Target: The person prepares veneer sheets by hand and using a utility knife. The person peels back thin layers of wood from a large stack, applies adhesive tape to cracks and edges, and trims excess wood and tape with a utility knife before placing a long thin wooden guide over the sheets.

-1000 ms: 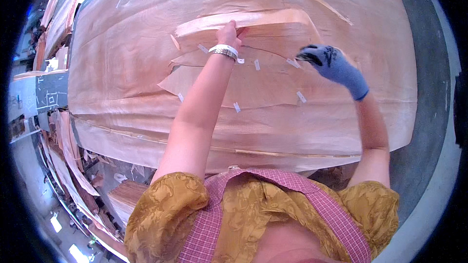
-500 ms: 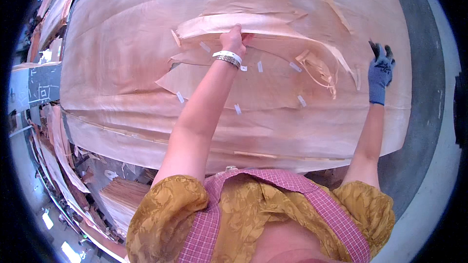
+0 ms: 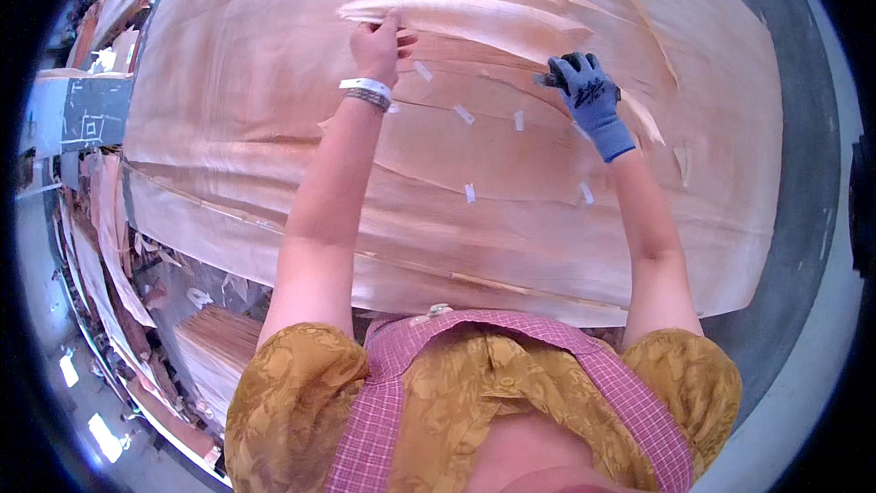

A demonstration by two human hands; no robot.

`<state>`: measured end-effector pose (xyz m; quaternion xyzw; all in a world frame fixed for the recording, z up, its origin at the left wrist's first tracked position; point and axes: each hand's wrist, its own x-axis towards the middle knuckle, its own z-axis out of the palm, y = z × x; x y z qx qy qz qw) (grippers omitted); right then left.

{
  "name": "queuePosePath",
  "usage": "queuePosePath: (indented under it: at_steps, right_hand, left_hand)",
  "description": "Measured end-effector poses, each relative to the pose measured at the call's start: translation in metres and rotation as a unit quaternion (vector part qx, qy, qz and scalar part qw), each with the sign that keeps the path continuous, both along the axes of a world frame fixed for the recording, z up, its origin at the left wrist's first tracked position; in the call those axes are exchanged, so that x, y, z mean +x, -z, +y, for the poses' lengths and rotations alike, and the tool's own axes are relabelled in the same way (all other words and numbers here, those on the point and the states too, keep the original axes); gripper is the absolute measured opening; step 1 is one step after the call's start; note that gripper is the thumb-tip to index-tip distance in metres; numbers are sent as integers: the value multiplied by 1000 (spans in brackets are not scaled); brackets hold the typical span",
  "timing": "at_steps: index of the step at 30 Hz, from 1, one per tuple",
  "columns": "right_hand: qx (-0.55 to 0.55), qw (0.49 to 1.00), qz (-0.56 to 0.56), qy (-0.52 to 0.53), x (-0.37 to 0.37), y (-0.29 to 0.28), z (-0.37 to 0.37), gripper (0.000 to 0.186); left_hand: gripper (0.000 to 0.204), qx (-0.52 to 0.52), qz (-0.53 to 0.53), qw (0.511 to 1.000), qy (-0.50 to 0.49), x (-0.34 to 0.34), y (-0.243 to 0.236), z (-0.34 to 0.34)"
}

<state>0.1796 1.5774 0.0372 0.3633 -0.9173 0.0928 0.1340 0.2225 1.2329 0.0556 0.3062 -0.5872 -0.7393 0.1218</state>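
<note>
A: What's each hand on?

B: On my head feed, the bare left hand (image 3: 376, 50) is pinched shut on the near edge of the veneer strip (image 3: 474, 18), by its left end. Thumb on top, other fingers partly hidden.

A: Right?

B: The gloved right hand (image 3: 589, 96) sits just below the strip's right end, fingers curled. I can't tell if it has hold of anything; the dark patch at the fingertips doesn't resolve.

A: Strip position?

B: Across the far part of the large veneer sheet (image 3: 201, 100), beyond the white tape pieces (image 3: 464, 113). Near edge looks lifted, right end ragged and pointed.

A: Main risk?

B: Tearing, I'd say. Stock looks thin and brittle. If the hands pull unevenly, a split could run along the strip from that ragged end.

A: Others?

B: Snagging. Drag the strip nearer the body and its edge could catch a tape piece and peel it. The narrow curled sliver (image 3: 659, 39) lies close to the right end; it could get trapped underneath and leave a bump. The sheet is also rippled under the left forearm (image 3: 328, 173); leaning there could crack a ridge.
</note>
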Motion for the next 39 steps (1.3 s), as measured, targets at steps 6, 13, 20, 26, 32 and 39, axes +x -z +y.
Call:
queuePosePath:
  at_steps: [6,13,20,26,32,39]
  right_hand:
    - [54,998,-23,-16,17,11,-6,37]
    - [25,999,-4,-41,32,1,-41,36]
    - [103,989,-4,-107,67,20,-103,30]
    - [114,983,-22,-144,86,3,-116,25]
    - [49,958,-248,-132,97,-27,-146,26]
    - [-199,918,-299,-169,83,-11,-237,20]
  left_hand:
    - [25,-17,-127,991,25,37,36,-27]
    - [24,5,-38,999,17,45,25,-86]
    - [24,-110,-164,980,-23,99,35,-137]
    - [24,-87,-157,983,-41,135,50,-158]
    - [26,-124,-146,981,-15,155,57,-158]
    - [41,-207,-193,958,-50,170,33,-146]
